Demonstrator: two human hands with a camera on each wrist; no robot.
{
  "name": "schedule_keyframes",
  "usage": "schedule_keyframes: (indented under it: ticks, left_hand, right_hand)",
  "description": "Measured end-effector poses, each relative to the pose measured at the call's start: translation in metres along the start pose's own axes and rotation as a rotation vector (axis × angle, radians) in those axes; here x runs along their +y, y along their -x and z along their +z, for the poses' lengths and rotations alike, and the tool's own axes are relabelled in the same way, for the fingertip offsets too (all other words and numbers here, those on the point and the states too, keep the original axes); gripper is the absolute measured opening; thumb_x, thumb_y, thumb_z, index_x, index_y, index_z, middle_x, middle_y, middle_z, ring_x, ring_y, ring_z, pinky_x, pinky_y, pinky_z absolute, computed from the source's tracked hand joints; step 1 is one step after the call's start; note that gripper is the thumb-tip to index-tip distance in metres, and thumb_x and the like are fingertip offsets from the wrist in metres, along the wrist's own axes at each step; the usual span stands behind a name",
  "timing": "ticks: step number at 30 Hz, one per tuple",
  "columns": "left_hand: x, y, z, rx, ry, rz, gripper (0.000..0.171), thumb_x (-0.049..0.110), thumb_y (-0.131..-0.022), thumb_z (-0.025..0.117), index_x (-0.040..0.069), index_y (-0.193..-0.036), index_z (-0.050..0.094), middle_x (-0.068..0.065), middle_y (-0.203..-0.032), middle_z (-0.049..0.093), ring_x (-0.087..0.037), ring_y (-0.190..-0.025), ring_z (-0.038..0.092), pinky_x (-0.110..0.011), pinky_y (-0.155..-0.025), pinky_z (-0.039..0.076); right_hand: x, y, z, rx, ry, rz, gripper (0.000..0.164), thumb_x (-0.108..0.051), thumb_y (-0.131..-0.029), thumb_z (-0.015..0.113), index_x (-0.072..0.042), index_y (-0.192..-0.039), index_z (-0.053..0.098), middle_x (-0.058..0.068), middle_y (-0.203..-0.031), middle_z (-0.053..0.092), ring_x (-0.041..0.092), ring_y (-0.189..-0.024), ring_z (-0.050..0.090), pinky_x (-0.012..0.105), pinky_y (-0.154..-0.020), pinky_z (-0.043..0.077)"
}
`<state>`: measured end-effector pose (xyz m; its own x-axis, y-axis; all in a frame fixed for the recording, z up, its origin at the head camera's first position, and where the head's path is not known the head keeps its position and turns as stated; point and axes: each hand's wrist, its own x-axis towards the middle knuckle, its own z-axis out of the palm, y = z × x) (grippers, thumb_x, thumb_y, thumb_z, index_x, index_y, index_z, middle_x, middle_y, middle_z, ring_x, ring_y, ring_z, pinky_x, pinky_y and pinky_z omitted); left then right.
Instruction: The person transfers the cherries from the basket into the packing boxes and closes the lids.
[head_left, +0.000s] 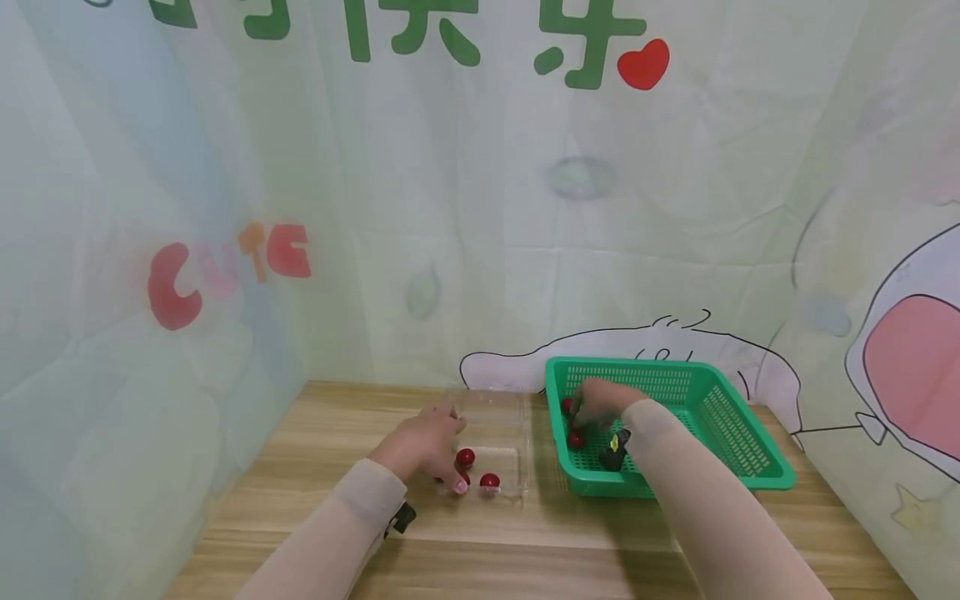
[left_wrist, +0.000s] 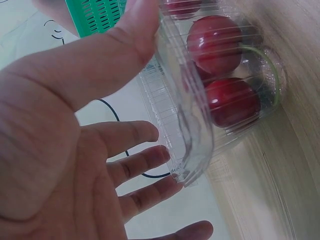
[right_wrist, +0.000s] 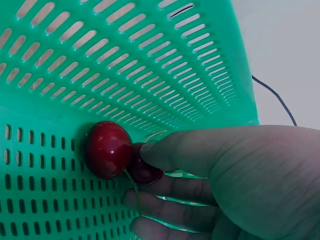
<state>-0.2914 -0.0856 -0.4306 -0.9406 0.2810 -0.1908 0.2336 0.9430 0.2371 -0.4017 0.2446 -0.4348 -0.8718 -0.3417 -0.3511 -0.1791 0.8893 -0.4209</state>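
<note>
The likeliest trouble, as I judge it, is at the left end inside the green basket [head_left: 731, 417], where the right hand [head_left: 606, 400] pinches a dark cherry [right_wrist: 142, 170] between thumb and fingers. The hold looks to be near the fingertips, and the skin of the fruit is glossy, so a light or off-centre pinch could let it slip back down the basket's slotted wall. A second cherry [right_wrist: 107, 149] sits right against it, and a thin green stem [right_wrist: 134, 192] runs down across the fingers; lifting carelessly could drag or knock that neighbour, while squeezing harder could bruise the flesh. Left of the basket on the counter [head_left: 465, 567], the clear container [head_left: 522, 458] seems light and flimsy, so a push from the left hand [head_left: 427, 446] might skew it or set the loose cherries inside [head_left: 466, 457] rolling. As for pose, the right forearm reaches forward over the basket's near rim, with the hand dipped below the top edge and the thumb over the fruit. The left hand, to the basket's left, is spread, its thumb at the container's near side and its fingers fanned along the outer side; whether every fingertip touches the plastic, I cannot tell.
</note>
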Motion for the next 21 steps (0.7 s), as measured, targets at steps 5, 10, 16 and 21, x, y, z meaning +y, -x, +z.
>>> schedule_keyframes:
  ticks: [5,10,16,21]
  left_hand:
    - [0.000,-0.001,0.000,0.002,-0.003,0.006,0.108,0.045,-0.074,0.108,0.005,-0.162,0.061,-0.019,-0.166,0.054,-0.040,-0.149,0.055,-0.063,-0.121,0.056]
    - [0.001,0.000,-0.002,-0.002,-0.018,0.009,0.108,0.046,-0.074,0.108,0.005,-0.162,0.061,-0.019,-0.164,0.055,-0.039,-0.146,0.055,-0.062,-0.120,0.056]
    - [0.001,0.002,-0.003,-0.008,-0.014,0.009,0.108,0.046,-0.074,0.108,0.005,-0.162,0.061,-0.019,-0.164,0.055,-0.038,-0.145,0.055,-0.062,-0.120,0.057]
    - [0.001,0.002,-0.003,-0.009,-0.016,0.014,0.107,0.046,-0.075,0.108,0.004,-0.162,0.061,-0.019,-0.164,0.055,-0.039,-0.146,0.055,-0.062,-0.120,0.057]
  right_hand:
    - [0.000,0.004,-0.006,0.006,-0.008,0.002,0.020,-0.010,-0.101,0.083,-0.005,-0.121,0.084,0.008,-0.112,0.084,0.022,-0.099,0.081,0.045,-0.085,0.072]
    - [-0.001,0.010,-0.018,0.042,0.014,-0.002,0.021,-0.009,-0.099,0.083,-0.006,-0.120,0.085,0.006,-0.108,0.084,0.023,-0.099,0.081,0.050,-0.090,0.071]
    - [-0.010,0.019,-0.033,0.123,0.049,-0.014,0.016,-0.011,-0.100,0.082,-0.007,-0.115,0.085,0.005,-0.108,0.083,0.023,-0.099,0.076,0.045,-0.089,0.069]
    - [-0.021,0.028,-0.044,0.214,0.069,-0.038,0.017,-0.011,-0.100,0.080,-0.004,-0.114,0.084,0.013,-0.116,0.081,0.025,-0.104,0.073,0.045,-0.094,0.066]
